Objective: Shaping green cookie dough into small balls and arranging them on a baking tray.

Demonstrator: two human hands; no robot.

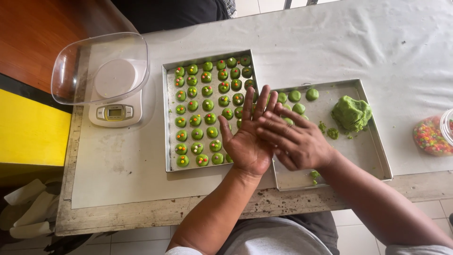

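My left hand [245, 141] is held palm up over the seam between two metal trays. Lying flat across its fingers is my right hand [297, 141], palm down; whatever sits between the palms is hidden. The left tray [171, 141] holds several rows of small green dough balls [208, 105] topped with coloured sprinkles. The right tray [373, 156] carries a few plain green balls [295, 96] at its far left corner and a lump of green dough [351, 113] with crumbs beside it.
A white kitchen scale [114, 113] with a clear plastic bowl [99, 68] stands at the left. At the right edge lies a clear jar of coloured sprinkles [432, 134]. A white sheet [330, 42] covers the worn table. Another person stands at the far side.
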